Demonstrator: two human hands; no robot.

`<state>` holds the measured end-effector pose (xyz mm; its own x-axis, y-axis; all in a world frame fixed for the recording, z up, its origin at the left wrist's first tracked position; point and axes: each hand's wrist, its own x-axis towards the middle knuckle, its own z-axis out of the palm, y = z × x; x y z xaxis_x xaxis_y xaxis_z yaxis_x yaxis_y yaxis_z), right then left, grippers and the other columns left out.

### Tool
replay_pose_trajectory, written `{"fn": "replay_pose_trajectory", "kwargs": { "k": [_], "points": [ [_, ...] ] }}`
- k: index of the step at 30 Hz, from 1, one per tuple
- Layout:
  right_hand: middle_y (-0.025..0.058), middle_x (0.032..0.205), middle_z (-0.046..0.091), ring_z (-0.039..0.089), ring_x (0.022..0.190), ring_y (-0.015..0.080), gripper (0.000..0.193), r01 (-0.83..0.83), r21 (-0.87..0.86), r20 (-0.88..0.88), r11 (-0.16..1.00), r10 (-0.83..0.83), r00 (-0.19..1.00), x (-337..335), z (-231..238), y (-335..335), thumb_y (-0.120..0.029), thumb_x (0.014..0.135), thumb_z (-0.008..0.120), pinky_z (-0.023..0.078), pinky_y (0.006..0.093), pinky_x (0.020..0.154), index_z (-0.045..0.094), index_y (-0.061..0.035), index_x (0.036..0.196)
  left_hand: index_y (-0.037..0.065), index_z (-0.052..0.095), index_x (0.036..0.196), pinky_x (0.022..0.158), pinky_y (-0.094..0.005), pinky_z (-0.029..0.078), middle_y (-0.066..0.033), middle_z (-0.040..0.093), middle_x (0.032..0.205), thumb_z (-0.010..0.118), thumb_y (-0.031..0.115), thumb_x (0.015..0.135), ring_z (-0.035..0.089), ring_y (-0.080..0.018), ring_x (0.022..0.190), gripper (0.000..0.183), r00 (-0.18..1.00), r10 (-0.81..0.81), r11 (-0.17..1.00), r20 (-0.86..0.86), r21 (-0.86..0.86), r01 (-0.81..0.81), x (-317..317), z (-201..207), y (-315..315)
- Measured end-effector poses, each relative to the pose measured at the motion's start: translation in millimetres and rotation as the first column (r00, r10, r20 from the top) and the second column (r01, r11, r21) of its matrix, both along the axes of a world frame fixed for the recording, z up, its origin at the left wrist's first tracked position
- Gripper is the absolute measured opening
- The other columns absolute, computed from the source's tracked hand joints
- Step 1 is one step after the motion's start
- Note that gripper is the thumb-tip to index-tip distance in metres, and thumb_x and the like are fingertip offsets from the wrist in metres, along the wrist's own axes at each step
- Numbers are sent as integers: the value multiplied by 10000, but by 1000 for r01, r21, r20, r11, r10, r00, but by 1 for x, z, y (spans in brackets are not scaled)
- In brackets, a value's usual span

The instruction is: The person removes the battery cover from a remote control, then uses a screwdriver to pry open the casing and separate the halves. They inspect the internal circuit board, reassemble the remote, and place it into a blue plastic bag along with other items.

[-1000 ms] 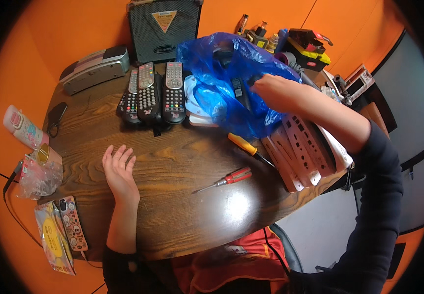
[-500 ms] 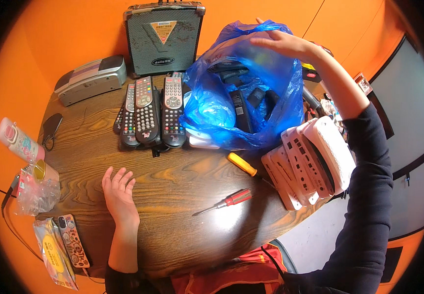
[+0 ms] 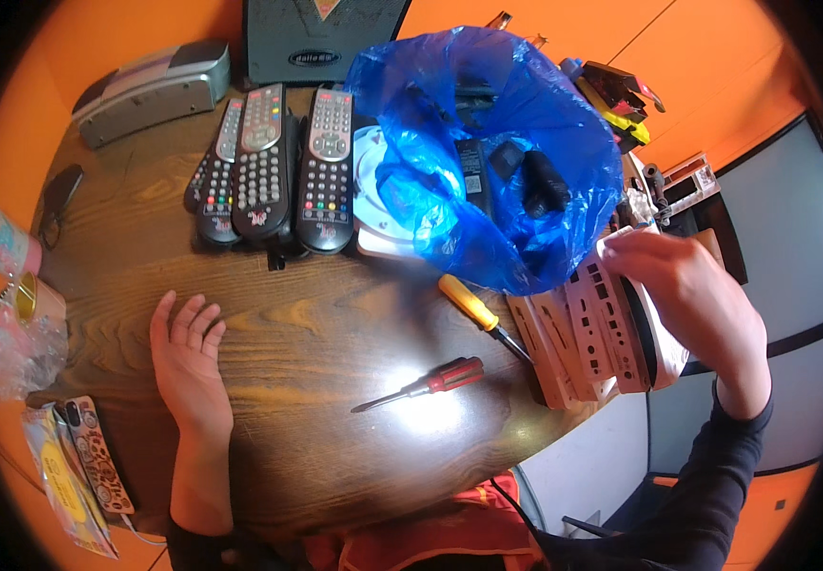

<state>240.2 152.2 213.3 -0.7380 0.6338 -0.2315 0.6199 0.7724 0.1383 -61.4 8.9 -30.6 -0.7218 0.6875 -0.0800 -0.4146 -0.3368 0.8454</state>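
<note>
Head view: can see black devices (image 3: 545,184) (some partly hidden) inside gaping blue bag (image 3: 585,176) on table (image 3: 288,381), beside white boxes (image 3: 613,333). See left hand (image 3: 191,366) empty, fingers loosely curled; can't tell grip of right hand (image 3: 695,285) over boxes.

Two screwdrivers (image 3: 457,374), one blue bag (image 3: 573,124), one phone (image 3: 99,459)
</note>
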Motion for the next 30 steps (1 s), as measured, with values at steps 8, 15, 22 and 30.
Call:
{"fn": "replay_pose_trajectory", "kwargs": {
  "k": [8, 15, 22, 30],
  "points": [
    [150, 1039, 589, 598, 927, 271, 309, -269, 82, 7, 960, 269, 963, -7, -32, 35, 69, 709, 550, 496, 305, 797, 611, -21, 998, 26, 357, 1266, 921, -348, 356, -153, 463, 1151, 323, 265, 929, 465, -245, 1051, 414, 999, -30, 1000, -38, -2, 30, 4, 4, -1],
    [108, 805, 652, 642, 795, 263, 93, -70, 118, 651, 991, -24, 759, -44, -135, 159, -97, 707, 609, 512, 344, 669, 673, -73, 770, 33, 363, 1259, 911, -340, 359, -144, 474, 1136, 322, 277, 933, 474, -237, 1035, 409, 999, -33, 999, -11, -5, 33, 2, 6, 1],
    [113, 827, 642, 629, 814, 290, 179, -213, -64, 670, 975, 200, 715, -12, -135, 197, -145, 778, 543, 509, 382, 670, 640, -106, 923, 34, 365, 1256, 900, -329, 369, -138, 485, 1122, 331, 283, 931, 481, -230, 1023, 411, 1000, -2, 1000, -31, -22, 2, 5, 4, 1],
    [114, 842, 645, 625, 824, 295, 187, -288, -44, 762, 956, 219, 610, -18, -129, 182, -145, 708, 618, 507, 379, 704, 652, -95, 884, 34, 360, 1257, 897, -334, 375, -138, 487, 1123, 326, 318, 944, 484, -233, 1020, 423, 999, -35, 999, -16, 14, 35, 1, 1, 1]
  ]
}}
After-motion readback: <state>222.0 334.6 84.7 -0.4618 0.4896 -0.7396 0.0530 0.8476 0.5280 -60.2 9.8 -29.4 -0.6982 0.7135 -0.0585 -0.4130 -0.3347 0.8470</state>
